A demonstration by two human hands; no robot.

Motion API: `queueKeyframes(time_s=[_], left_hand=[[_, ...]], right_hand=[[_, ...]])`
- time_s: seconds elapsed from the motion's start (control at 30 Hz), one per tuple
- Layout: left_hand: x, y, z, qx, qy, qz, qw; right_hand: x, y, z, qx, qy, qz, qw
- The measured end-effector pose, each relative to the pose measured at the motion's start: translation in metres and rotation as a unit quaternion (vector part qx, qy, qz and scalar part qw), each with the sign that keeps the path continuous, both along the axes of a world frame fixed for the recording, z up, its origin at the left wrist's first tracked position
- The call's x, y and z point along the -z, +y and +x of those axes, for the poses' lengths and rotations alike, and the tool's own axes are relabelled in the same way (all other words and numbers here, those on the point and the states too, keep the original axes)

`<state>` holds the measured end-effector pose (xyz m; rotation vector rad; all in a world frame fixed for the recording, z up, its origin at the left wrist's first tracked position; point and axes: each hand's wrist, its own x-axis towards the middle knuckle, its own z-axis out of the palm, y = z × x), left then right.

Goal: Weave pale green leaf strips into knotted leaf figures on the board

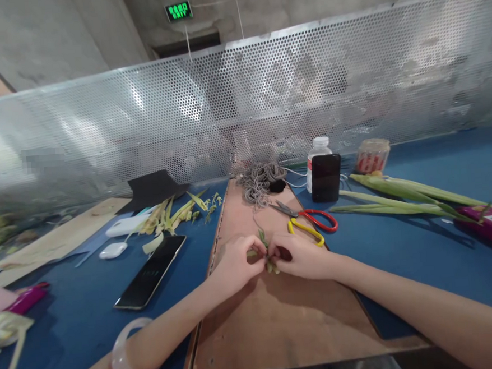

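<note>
Pinch, two-handed: from my remote seat I see the left hand [238, 265] and right hand [300, 256], thumbs and fingertips drawn together on one small leaf bundle [271, 266]. Location: on the brown board [239, 334], between the hands. Exact contact: partly hidden from me by the fingers. Handling, my judgement: light, soft, easily bent, liable to tear; best held gently at its middle, leaf ends free. Far: grey string [258, 188], heaped, a loose strand running near toward the leaves. Right, just beyond the right hand: scissors [315, 217], one handle red, one yellow. Left: dark phone [152, 274], lying flat.
</note>
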<state>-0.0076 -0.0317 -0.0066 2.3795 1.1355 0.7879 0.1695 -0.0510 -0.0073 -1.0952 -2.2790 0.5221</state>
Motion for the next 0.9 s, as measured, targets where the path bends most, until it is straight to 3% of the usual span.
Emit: queueKeyframes(time_s=[0.37, 0.6, 0.9], left_hand=[[-0.0012, -0.0020, -0.0004, -0.007, 0.015, 0.018, 1.000], [-0.0009, -0.0016, 0.0000, -0.008, 0.022, 0.030, 0.999], [-0.0066, -0.0043, 0.0012, 0.003, 0.013, 0.011, 1.000]], right_hand=[[0.0011, 0.0046, 0.0003, -0.001, -0.032, 0.064, 0.997], [0.0047, 0.0037, -0.0010, 0.002, -0.040, 0.056, 0.998], [-0.0020, 0.0002, -0.0029, 0.014, -0.072, 0.100, 0.992]])
